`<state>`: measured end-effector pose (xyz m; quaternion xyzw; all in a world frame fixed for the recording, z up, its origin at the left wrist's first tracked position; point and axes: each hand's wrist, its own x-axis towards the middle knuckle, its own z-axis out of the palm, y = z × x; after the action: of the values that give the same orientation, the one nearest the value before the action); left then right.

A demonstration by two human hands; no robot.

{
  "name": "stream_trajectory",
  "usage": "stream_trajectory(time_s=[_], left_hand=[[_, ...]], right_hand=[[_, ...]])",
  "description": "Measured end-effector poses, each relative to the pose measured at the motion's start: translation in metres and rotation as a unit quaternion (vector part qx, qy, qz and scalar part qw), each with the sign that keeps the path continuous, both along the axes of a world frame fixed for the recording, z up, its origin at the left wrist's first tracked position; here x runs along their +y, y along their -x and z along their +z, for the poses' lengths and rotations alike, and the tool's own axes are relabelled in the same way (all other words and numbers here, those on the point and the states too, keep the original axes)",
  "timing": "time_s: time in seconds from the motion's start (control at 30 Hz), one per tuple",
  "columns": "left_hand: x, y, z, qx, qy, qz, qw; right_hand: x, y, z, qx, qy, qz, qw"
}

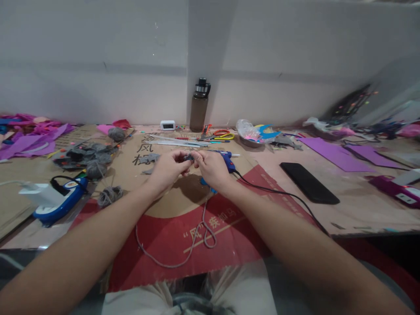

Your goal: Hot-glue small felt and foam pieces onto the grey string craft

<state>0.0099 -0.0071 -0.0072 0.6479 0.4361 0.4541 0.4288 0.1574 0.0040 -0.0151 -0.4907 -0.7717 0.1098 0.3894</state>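
Observation:
Over the cardboard sheet (183, 205), my left hand (171, 169) and my right hand (212, 167) meet with fingertips pinched on a small dark grey piece (188, 157), which looks like felt. Fingers cover most of it. A grey yarn strand (170, 266) loops across the red part of the cardboard and runs up beneath my hands; whether it joins the piece I cannot tell. Just behind my right hand lies a blue glue gun (229, 161), partly hidden. Cut grey felt scraps (149, 159) lie beyond my left hand.
Left are grey yarn (110, 195), a felt pile (82, 155) and a blue power strip (62, 205). A bottle (199, 107), scissors (223, 135) and a bowl (251, 141) stand or lie behind. The glue gun's cord (278, 191) passes a black phone (308, 182) on the right.

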Motion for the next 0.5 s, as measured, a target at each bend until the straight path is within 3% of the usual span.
stream_trajectory(time_s=[0.5], left_hand=[[-0.0036,0.0036,-0.0004,0.176,-0.093,0.036,0.979]], right_hand=[[0.0014,-0.0024,-0.0023,-0.014,0.022,0.008,1.0]])
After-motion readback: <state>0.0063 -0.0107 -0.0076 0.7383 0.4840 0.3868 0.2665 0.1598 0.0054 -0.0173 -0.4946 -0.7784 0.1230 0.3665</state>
